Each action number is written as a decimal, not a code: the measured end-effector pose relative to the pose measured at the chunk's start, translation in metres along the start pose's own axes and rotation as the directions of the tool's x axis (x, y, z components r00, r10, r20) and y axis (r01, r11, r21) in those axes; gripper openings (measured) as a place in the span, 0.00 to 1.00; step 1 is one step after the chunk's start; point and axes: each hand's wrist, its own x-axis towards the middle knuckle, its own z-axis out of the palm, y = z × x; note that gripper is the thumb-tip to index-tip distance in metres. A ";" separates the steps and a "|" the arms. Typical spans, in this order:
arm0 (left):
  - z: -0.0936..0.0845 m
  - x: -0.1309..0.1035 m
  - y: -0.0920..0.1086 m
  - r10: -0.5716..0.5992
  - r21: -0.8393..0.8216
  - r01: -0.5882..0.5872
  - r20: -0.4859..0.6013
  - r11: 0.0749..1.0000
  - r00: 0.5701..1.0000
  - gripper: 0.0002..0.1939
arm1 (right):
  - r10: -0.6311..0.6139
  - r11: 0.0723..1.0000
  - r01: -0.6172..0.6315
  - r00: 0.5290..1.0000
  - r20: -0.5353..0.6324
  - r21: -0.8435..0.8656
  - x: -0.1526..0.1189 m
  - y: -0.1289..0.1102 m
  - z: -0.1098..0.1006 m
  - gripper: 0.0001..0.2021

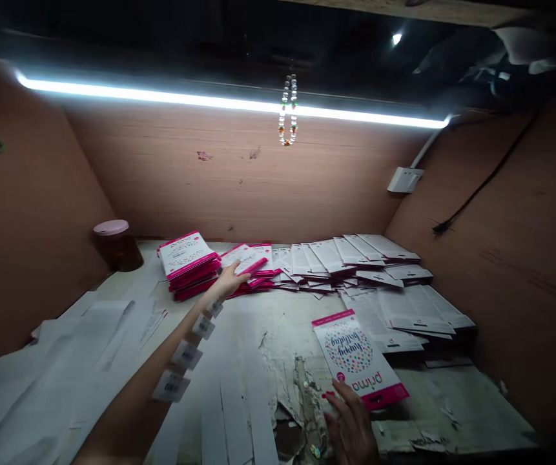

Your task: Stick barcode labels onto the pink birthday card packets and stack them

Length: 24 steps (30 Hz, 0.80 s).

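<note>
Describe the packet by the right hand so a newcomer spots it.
Under the tube light, a worktop holds mostly white packets heaped at right. In front of them, by the right hand, lies a pink-edged "happy birthday" packet, its lettering upside down. Its big circle of colored dots sets it apart from those behind.

A worn, pale table [278, 316] carries loose white sheets [79, 349] near left, a lidded jar [123, 253] far left, pink-edged packets [188, 255] far centre, white-backed packets [329, 255] right, and a birthday packet [352, 352] near right.
</note>
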 end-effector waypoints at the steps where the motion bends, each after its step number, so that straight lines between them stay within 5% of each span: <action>1: 0.004 -0.009 0.001 0.013 0.003 -0.013 0.004 1.000 1.000 0.29 | 0.018 0.997 -0.018 1.000 -0.010 -0.068 0.007 0.005 -0.006 0.13; 4: 0.022 -0.046 0.003 0.210 0.030 -0.210 0.023 0.977 0.978 0.26 | 0.126 0.953 -0.123 0.992 -0.010 -0.278 0.027 0.022 -0.021 0.28; 7: 0.039 -0.091 0.005 0.417 0.023 -0.422 0.102 0.907 0.903 0.24 | 0.239 0.889 -0.155 0.960 0.147 -0.432 0.045 0.030 -0.024 0.43; 11: 0.049 -0.139 0.003 0.490 -0.028 -0.506 0.299 0.862 0.819 0.20 | 0.376 0.809 -0.211 0.903 0.207 -0.549 0.057 0.026 -0.031 0.47; 15: 0.053 -0.155 -0.009 0.469 -0.081 -0.489 0.456 0.868 0.757 0.18 | 0.392 0.794 -0.174 0.879 0.271 -0.582 0.048 0.034 -0.062 0.44; 18: 0.066 -0.151 -0.013 0.478 -0.153 -0.468 0.491 0.870 0.728 0.18 | 0.315 0.818 -0.095 0.900 0.303 -0.568 0.039 0.051 -0.074 0.47; 20: 0.080 -0.146 -0.009 0.477 -0.201 -0.440 0.499 0.876 0.723 0.20 | 0.157 0.855 0.008 0.949 0.274 -0.519 0.039 0.059 -0.075 0.43; 22: 0.094 -0.141 0.000 0.437 -0.230 -0.372 0.479 0.899 0.762 0.25 | -0.061 0.904 0.153 0.970 0.234 -0.398 0.043 0.058 -0.075 0.36; 24: 0.103 -0.137 0.010 0.330 -0.258 -0.237 0.419 0.937 0.846 0.34 | -0.231 0.932 0.273 0.954 0.188 -0.237 0.050 0.049 -0.079 0.30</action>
